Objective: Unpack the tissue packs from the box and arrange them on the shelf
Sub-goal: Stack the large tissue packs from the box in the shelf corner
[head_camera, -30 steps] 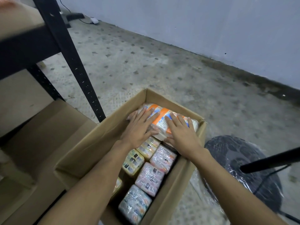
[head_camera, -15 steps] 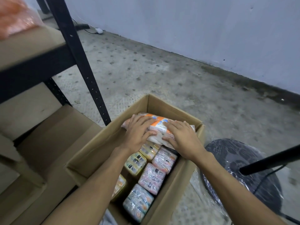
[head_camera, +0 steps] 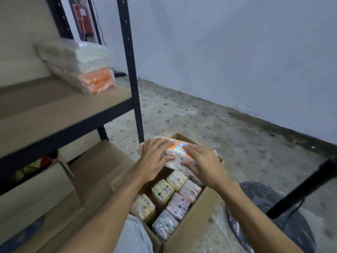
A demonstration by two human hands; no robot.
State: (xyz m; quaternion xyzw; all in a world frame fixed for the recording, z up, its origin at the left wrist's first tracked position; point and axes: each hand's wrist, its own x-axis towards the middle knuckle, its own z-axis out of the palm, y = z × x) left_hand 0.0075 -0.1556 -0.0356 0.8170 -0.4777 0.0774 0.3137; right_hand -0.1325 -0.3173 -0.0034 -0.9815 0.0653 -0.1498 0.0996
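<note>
An orange-and-white tissue pack (head_camera: 177,149) is held above the far end of the open cardboard box (head_camera: 193,223). My left hand (head_camera: 155,157) grips its left side and my right hand (head_camera: 200,162) grips its right side, fingers spread over the top. Several tissue packs (head_camera: 175,203) in yellow, pink and pale blue wrappers stand upright inside the box below. On the brown shelf board (head_camera: 60,110) at upper left lies a stack of tissue packs (head_camera: 80,66), white over orange.
A black slotted shelf post (head_camera: 130,70) rises just behind the box. Flattened cardboard boxes (head_camera: 54,189) sit under the shelf at left. A plastic-wrapped fan base (head_camera: 269,216) with a black pole (head_camera: 308,187) stands at right. Grey wall behind, speckled concrete floor.
Both hands have lifted the orange-and-white pack up out of the box. The view has tilted upward, bringing the shelf board and its stacked packs into sight.
</note>
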